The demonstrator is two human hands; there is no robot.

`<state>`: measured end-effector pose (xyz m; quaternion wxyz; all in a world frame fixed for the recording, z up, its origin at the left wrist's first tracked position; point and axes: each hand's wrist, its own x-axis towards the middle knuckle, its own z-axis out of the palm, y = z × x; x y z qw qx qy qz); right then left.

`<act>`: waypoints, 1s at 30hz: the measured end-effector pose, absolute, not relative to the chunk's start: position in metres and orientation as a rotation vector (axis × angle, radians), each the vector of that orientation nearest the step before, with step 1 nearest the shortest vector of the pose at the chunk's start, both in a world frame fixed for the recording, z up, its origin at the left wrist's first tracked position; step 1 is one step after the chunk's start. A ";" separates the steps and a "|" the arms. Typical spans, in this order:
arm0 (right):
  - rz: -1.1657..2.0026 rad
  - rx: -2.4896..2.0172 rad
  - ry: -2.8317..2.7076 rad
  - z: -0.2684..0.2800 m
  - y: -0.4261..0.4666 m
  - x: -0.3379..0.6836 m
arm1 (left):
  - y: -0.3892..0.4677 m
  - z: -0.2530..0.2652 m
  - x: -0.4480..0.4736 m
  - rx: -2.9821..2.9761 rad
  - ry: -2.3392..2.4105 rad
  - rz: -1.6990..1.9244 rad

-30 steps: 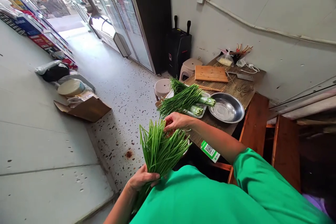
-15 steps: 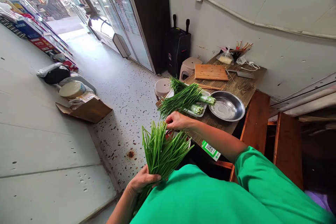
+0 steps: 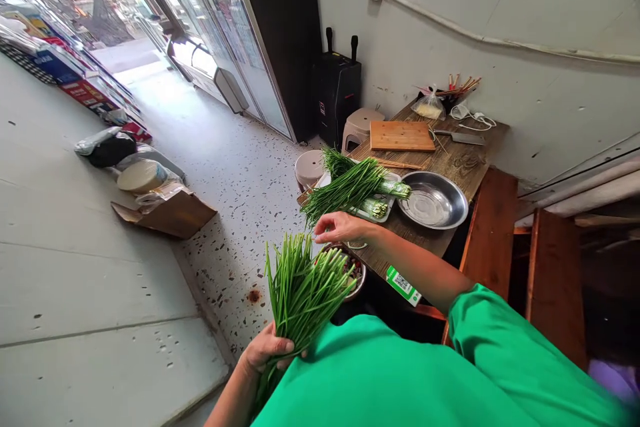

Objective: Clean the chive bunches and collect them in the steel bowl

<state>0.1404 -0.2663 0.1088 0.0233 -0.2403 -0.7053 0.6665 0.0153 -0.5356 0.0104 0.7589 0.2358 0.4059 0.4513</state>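
My left hand (image 3: 273, 349) is wrapped round the lower part of a loose bunch of garlic chives (image 3: 307, 287), whose pale cut ends fan upward. My right hand (image 3: 343, 227) hovers just above those ends, thumb and fingers pinched together; whatever may be between them is too small to make out. Under it, partly behind the bunch, stands a round bin (image 3: 359, 273) with scraps inside. More chives (image 3: 350, 188), some bundled in clear wrap, lie on a white tray (image 3: 394, 180) at the near edge of the wooden table (image 3: 463, 167).
A steel basin (image 3: 433, 200) sits right of the tray. Further back are a wooden cutting board (image 3: 403, 136) and a cleaver (image 3: 465, 138). Plastic stools (image 3: 309, 167) and a black speaker (image 3: 337, 97) stand beyond. Wooden benches (image 3: 490, 233) flank the right; a cardboard box (image 3: 170, 213) is at left.
The bunch has tilted slightly left and down, showing more of the bin. My right hand has drawn a little away from the chive ends, with its fingers slightly extended.
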 end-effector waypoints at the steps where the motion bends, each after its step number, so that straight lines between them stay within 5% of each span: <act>1: 2.186 -0.624 -2.146 0.106 -0.269 0.138 | -0.536 0.009 0.015 0.510 0.886 0.980; 5: 2.446 -0.433 -2.066 0.098 -0.275 0.133 | -0.539 0.005 0.017 0.524 0.863 0.942; 17: 2.431 -0.799 -1.203 0.088 -0.280 0.142 | -0.507 0.059 -0.002 0.725 0.990 0.944; 21: 2.195 -0.779 -1.155 0.107 -0.270 0.151 | -0.503 0.078 -0.013 0.906 1.122 0.875; 30: 1.801 -0.574 -2.005 0.155 -0.285 0.172 | -0.507 0.095 -0.019 1.054 1.297 0.855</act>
